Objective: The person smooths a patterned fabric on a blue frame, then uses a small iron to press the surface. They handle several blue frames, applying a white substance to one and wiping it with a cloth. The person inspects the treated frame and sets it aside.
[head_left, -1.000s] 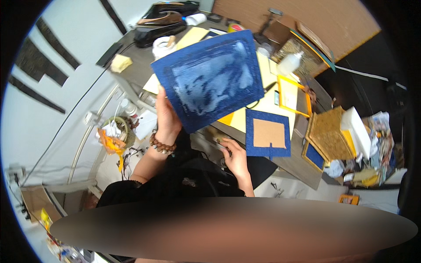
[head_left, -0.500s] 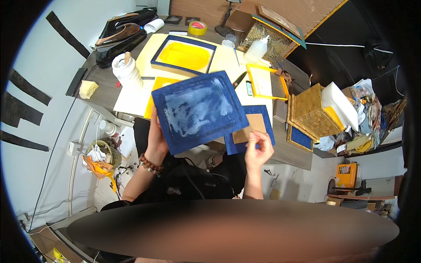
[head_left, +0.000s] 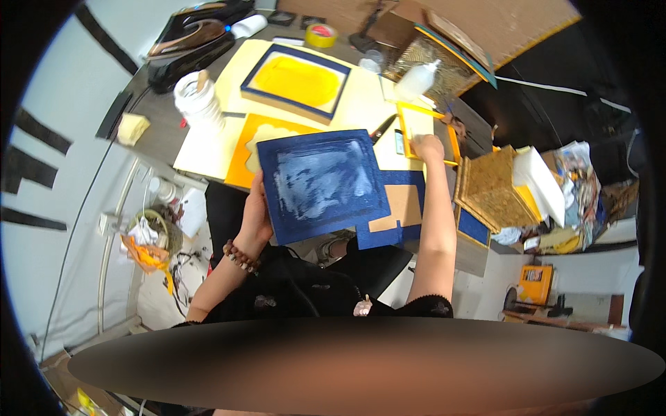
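My left hand (head_left: 255, 216) grips the left edge of a dark blue, cloth-like panel (head_left: 329, 225). A whitish, streaky smear covers the middle of the panel's upper face. My right hand (head_left: 428, 148) is over the near side of a thin yellow frame (head_left: 404, 125), its fingers curled. What they pinch, if anything, is hidden. Partly under my right forearm lies a blue sheet (head_left: 374, 239) with a tan board (head_left: 404, 202) on it. Behind the held panel is an orange-yellow sheet (head_left: 243, 154) with a pale patch.
A blue-edged tray with a yellow inside (head_left: 248, 92) lies on pale paper. A white jar with a stick (head_left: 196, 104), a squeeze bottle (head_left: 416, 82), yellow tape (head_left: 320, 35) and an iron (head_left: 191, 48) surround it. A patterned box (head_left: 485, 187) stands at the right.
My right hand has moved away from beside the panel, up and right to the yellow frame. The panel has turned slightly and uncovers more of the orange-yellow sheet.
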Demonstrator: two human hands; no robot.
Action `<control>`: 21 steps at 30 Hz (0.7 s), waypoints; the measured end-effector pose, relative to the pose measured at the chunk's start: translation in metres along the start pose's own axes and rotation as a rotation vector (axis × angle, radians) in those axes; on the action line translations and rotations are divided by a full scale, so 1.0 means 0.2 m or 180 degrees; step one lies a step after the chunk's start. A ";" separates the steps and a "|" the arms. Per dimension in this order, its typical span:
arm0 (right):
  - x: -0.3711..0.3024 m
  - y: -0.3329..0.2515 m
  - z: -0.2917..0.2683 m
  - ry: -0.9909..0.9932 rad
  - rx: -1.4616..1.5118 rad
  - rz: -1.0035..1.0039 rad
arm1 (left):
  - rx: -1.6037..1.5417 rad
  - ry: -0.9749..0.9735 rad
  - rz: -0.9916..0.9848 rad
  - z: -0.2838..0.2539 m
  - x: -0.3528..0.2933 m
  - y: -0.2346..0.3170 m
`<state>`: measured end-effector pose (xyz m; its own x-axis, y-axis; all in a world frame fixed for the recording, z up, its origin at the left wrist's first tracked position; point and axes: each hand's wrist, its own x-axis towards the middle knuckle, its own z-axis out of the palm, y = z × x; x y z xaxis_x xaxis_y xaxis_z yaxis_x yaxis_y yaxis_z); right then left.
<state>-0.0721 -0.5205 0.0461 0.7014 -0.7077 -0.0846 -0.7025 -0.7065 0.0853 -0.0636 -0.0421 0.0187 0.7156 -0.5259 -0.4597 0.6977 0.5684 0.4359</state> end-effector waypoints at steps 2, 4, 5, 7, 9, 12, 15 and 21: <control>0.00 0.00 0.02 0.0175 0.0183 -0.0060 | 0.0035 -0.0214 -0.0048 -0.01 -0.01 0.01; -0.03 -0.02 -0.03 0.0411 0.0095 -0.0105 | -0.0022 -0.0272 -0.0066 -0.02 -0.01 0.02; -0.07 -0.04 -0.08 0.0615 0.0145 -0.0065 | -0.0002 -0.0172 -0.0051 -0.01 -0.01 0.02; -0.16 -0.14 -0.20 0.1457 0.0507 -0.0429 | -0.0009 -0.0094 0.0019 0.00 -0.01 0.02; -0.31 -0.32 -0.32 0.1831 0.1530 -0.1255 | -0.0036 -0.0033 0.0059 0.01 -0.03 0.02; -0.66 -0.67 -0.39 0.0700 0.2078 -0.2061 | -0.0195 -0.0257 -0.0017 0.01 -0.05 0.02; -0.94 -0.94 -0.39 0.0670 0.1807 -0.3601 | -0.0308 -0.0333 0.0012 0.02 -0.04 0.02; -1.05 -1.07 -0.35 0.0589 0.1250 -0.4232 | -0.0213 -0.0411 0.0018 0.01 -0.01 0.01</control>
<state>-0.0600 -0.2204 0.1141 0.8445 0.4726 0.2518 0.5273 -0.8159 -0.2372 -0.0635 -0.0413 0.0217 0.7208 -0.5971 -0.3520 0.6930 0.6103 0.3839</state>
